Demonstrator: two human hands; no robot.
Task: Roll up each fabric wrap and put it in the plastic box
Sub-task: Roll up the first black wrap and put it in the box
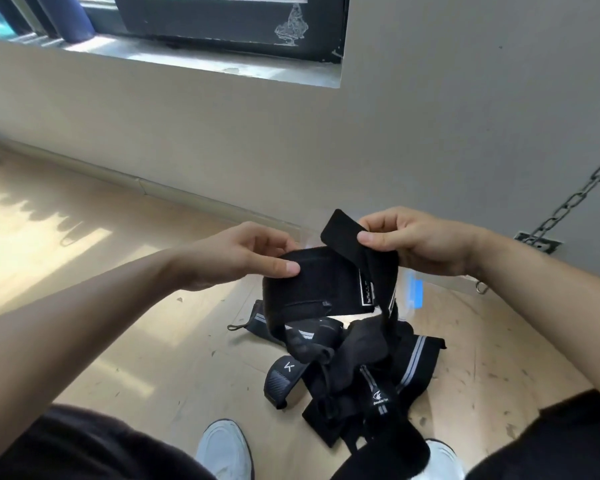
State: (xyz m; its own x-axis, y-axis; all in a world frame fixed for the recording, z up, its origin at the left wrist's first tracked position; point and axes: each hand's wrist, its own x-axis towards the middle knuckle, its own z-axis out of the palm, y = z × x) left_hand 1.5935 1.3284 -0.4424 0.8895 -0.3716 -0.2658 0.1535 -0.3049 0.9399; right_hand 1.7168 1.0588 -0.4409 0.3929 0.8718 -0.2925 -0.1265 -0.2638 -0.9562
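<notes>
I hold one black fabric wrap (326, 282) up in the air with both hands. My left hand (243, 258) pinches its left edge between thumb and fingers. My right hand (416, 240) pinches the strap end, which folds up and over to the right. The lower part of the wrap hangs down toward a pile of black wraps (357, 368) with grey stripes lying on the wooden floor. A clear plastic box (413, 289) with a blue part shows only partly, behind the held wrap and my right hand.
A grey wall with a window sill rises beyond the floor. A metal chain (568, 206) hangs at the right, fixed to a plate. My white shoes (224, 452) and dark trousers fill the bottom of the view.
</notes>
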